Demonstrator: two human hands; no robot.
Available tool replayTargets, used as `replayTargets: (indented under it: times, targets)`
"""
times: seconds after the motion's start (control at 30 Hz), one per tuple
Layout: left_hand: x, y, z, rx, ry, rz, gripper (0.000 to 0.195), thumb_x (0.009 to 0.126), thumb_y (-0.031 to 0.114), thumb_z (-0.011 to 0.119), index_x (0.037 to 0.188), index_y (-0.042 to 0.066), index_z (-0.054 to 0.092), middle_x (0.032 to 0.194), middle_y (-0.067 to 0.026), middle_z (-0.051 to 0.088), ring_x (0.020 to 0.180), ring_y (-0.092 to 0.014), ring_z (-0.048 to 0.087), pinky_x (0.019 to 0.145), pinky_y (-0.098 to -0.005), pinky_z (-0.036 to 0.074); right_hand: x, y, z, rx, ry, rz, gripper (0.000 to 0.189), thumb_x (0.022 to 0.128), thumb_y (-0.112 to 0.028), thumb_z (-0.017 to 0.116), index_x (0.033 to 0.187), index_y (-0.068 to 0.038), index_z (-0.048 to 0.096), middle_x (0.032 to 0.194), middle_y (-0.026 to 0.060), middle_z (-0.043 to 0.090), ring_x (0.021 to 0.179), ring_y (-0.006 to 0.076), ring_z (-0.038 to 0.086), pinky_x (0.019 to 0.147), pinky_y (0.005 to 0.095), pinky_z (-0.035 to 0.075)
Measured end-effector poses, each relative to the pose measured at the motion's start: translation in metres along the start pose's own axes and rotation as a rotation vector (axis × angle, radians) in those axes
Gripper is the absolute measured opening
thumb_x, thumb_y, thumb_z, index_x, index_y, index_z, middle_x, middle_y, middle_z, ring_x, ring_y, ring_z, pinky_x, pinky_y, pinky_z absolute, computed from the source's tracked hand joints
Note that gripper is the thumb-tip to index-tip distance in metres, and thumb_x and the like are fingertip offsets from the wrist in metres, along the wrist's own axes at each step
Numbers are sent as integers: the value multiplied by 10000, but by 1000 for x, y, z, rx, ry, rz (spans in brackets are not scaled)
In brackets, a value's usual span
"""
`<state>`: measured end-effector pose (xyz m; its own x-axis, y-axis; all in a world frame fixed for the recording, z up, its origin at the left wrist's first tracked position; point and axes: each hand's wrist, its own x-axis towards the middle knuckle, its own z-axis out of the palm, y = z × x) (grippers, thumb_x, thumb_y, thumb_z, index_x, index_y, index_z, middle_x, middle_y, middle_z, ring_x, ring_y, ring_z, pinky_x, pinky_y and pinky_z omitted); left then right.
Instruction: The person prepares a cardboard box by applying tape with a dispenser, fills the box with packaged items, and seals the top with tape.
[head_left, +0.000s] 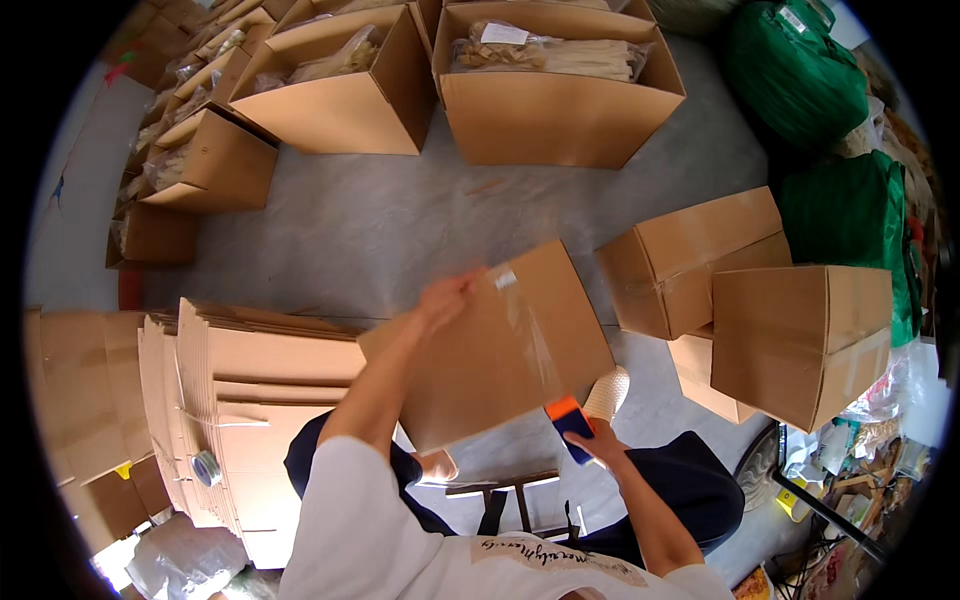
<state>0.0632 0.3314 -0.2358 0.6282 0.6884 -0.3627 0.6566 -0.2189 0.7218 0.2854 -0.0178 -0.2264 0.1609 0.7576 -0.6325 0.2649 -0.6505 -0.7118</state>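
Observation:
A cardboard box (480, 367) stands tilted between the person's feet, with a strip of clear tape running across its upper face. My left hand (450, 296) is at the far edge of this box, slightly blurred; whether its fingers grip the edge is unclear. In my right hand (596, 442) is an orange and dark blue tape dispenser (571, 429), held at the box's near edge, by the near end of the tape strip.
Flattened cardboard boxes (277, 375) are stacked at left, a tape roll (205, 469) on them. Closed boxes (772, 330) stand at right. Open boxes (555, 120) with bagged pieces line the far side. Green sacks (802, 75) lie far right; a pole (829, 514) stands near right.

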Motion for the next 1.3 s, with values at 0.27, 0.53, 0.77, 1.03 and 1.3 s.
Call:
replayTargets:
  times: [0.27, 0.53, 0.77, 1.03, 1.3]
  targets:
    - [-15, 20, -4, 256, 117, 55, 484, 905, 367, 357, 1372, 302, 248, 1403, -75, 291, 1166, -305, 426, 859, -458, 420, -14, -10, 7, 156, -25, 190, 550, 682, -358, 754, 1029, 26, 568, 869, 113, 626, 796, 180, 597, 715, 285, 468]
    - [-15, 73, 12, 712, 29, 418, 608, 903, 383, 359, 1394, 68, 188, 1471, -87, 117, 1357, -260, 90, 1083, -450, 89, -15, -7, 12, 44, 42, 260, 468, 667, -333, 772, 923, 25, 611, 787, 86, 629, 710, 151, 594, 652, 258, 467]
    - [-112, 76, 79, 598, -183, 450, 650, 880, 414, 400, 1366, 17, 230, 1443, -164, 164, 1343, -299, 126, 1077, -459, 116, -6, 14, 17, 139, -87, 230, 501, 724, -383, 716, 1007, 11, 592, 843, 85, 627, 772, 148, 585, 687, 264, 450]
    - [-75, 30, 9, 590, 360, -121, 555, 870, 346, 429, 1324, 46, 320, 1301, -202, 366, 1202, -353, 326, 1009, -532, 198, -15, -25, 11, 52, 76, 154, 435, 694, -326, 749, 948, 3, 618, 773, 67, 629, 690, 141, 582, 646, 262, 458]
    - [-15, -34, -52, 777, 394, -277, 521, 925, 386, 291, 1358, 96, 294, 1380, -146, 323, 1267, -330, 295, 1011, -552, 187, 19, -141, 8, 93, 85, 106, 533, 691, -417, 713, 922, 55, 624, 745, 126, 641, 678, 171, 627, 614, 281, 482]
